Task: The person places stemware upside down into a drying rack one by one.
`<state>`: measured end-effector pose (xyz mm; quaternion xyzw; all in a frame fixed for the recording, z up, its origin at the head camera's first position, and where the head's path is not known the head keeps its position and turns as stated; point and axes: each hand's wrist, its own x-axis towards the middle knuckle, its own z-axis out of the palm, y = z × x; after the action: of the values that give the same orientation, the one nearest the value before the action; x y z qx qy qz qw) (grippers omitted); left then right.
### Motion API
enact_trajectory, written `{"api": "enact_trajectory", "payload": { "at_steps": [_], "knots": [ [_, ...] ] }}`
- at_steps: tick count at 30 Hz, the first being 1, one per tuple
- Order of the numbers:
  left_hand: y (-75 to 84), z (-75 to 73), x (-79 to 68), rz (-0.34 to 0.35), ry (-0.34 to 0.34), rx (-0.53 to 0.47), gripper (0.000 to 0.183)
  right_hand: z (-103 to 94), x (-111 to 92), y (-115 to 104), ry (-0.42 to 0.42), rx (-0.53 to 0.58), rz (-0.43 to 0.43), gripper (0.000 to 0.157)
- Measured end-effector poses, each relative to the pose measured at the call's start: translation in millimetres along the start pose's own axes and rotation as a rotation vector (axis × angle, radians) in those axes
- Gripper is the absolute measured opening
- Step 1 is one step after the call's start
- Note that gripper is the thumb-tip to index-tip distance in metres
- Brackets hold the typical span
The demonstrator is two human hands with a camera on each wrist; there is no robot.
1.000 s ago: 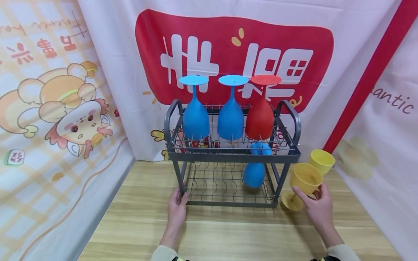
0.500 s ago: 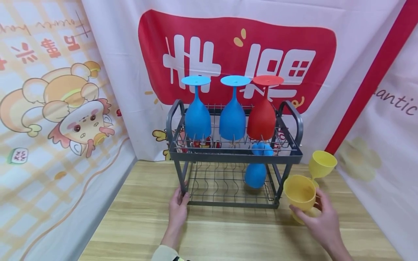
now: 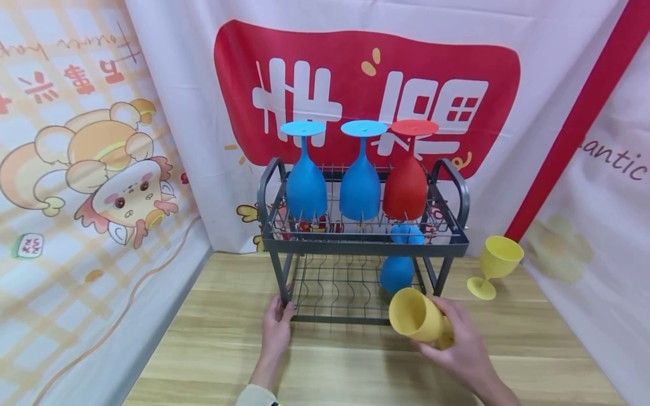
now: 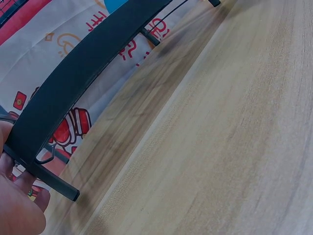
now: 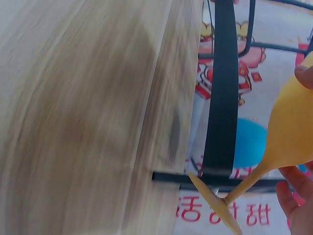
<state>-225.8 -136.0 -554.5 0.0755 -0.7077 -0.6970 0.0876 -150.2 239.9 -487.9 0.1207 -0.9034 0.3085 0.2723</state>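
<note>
My left hand (image 3: 276, 327) grips the lower left front corner of a dark two-tier dish rack (image 3: 355, 247); in the left wrist view, its fingers (image 4: 22, 183) wrap the rack's end. My right hand (image 3: 464, 349) holds an orange-yellow goblet (image 3: 430, 320) by its bowl, in front of the rack's lower right corner. The goblet is tipped on its side, mouth to the left, its stem and foot mostly hidden by the hand in the head view. The right wrist view shows its stem and round foot (image 5: 215, 203) beside the rack's bottom bar.
Two blue goblets (image 3: 306, 189) and a red goblet (image 3: 405, 192) stand upside down on the top tier. Another blue goblet (image 3: 397, 273) sits on the lower tier at right. A yellow goblet (image 3: 500, 257) stands upright on the wooden table (image 3: 345, 366), right of the rack.
My right hand has brought the orange-yellow goblet from beside the rack leftward to its front, tipping it from upright onto its side. My left hand has stayed on the rack.
</note>
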Motion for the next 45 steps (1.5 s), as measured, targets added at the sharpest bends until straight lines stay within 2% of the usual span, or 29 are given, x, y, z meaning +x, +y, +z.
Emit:
{"api": "enact_trajectory", "payload": {
  "at_steps": [3,9,16,26,35,39,40,42,44,45],
  "knots": [
    [-0.7,-0.4,-1.3,-0.003,0.003,-0.005,0.051,6.2,3,-11,-0.04,-0.016,-0.025,0.102],
    [-1.3,-0.5,-2.3,0.004,0.004,0.0,0.049,16.4,10,-25,-0.122,0.005,-0.021,0.098],
    [-0.4,-1.1,-1.7,0.017,0.009,0.005,0.049,29.7,15,-35,-0.09,-0.004,-0.166,0.104],
    [-0.5,-1.5,-2.8,0.001,-0.004,0.014,0.05,41.9,16,-48,-0.097,-0.057,-0.273,0.104],
    [-1.7,-3.9,-5.0,-0.025,0.01,0.076,0.047,41.3,19,-53,-0.148,-0.087,-0.257,0.103],
    [-0.3,-7.2,-10.7,-0.034,0.078,0.154,0.052,39.0,20,-53,-0.162,-0.091,-0.243,0.102],
    [0.7,-8.0,-14.1,-0.022,0.114,0.183,0.053,38.2,20,-53,-0.169,-0.092,-0.235,0.102],
    [2.6,-8.7,-22.0,0.055,0.212,0.232,0.053,36.9,21,-52,-0.184,-0.094,-0.22,0.101],
    [5.6,-8.3,-29.6,0.202,0.299,0.249,0.048,35.5,21,-52,-0.197,-0.093,-0.209,0.1],
    [7.4,-7.1,-32.8,0.302,0.332,0.258,0.046,34.8,21,-52,-0.202,-0.092,-0.205,0.1]
  ]
}}
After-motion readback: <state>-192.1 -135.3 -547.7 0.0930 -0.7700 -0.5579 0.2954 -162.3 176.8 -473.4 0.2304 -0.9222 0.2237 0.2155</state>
